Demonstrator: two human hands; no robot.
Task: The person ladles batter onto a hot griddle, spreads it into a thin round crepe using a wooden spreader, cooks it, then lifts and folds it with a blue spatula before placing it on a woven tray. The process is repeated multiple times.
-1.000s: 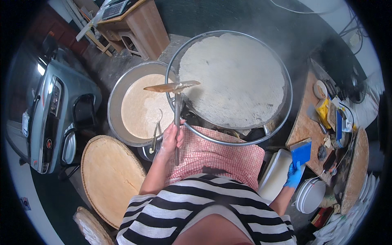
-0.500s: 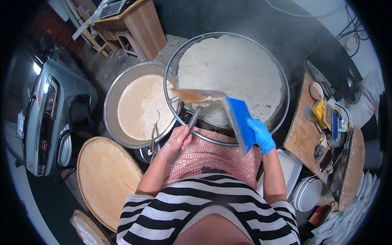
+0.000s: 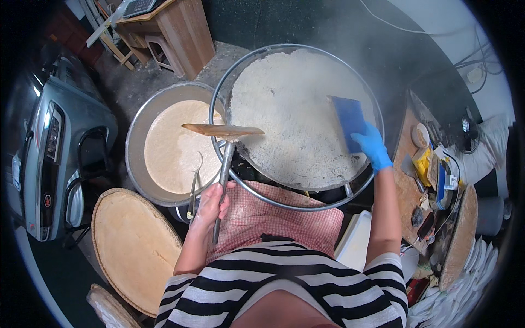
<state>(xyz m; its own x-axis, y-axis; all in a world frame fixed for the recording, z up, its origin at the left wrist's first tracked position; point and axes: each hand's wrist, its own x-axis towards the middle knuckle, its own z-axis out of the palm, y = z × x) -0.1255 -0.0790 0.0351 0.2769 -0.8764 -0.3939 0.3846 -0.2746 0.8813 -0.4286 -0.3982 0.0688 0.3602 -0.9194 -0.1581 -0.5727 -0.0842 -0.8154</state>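
My left hand (image 3: pixel 212 203) is wrapped round the grey metal handle of a wooden-bladed batter spreader (image 3: pixel 224 130). Its blade is held across the gap between the pot and the griddle. My right hand (image 3: pixel 373 146), in a blue glove, grips a flat blue scraper (image 3: pixel 345 116) over the right side of the round griddle. A thin pale sheet of batter (image 3: pixel 290 104) covers most of the griddle, with dark specks toward its near edge. Whether the scraper touches the sheet I cannot tell. A metal ring (image 3: pixel 298 209) surrounds the griddle.
Left of the griddle stands a large metal pot (image 3: pixel 132 134) of beige batter (image 3: pixel 172 150), a ladle (image 3: pixel 193 191) leaning inside. A round woven tray (image 3: pixel 134 246) lies at the lower left. A cluttered wooden board (image 3: pixel 402 202) is at the right. Steam rises at the back.
The scraper has left the spreader's blade and moved right and away from me over the griddle. The spreader has swung left, its blade now lying crosswise.
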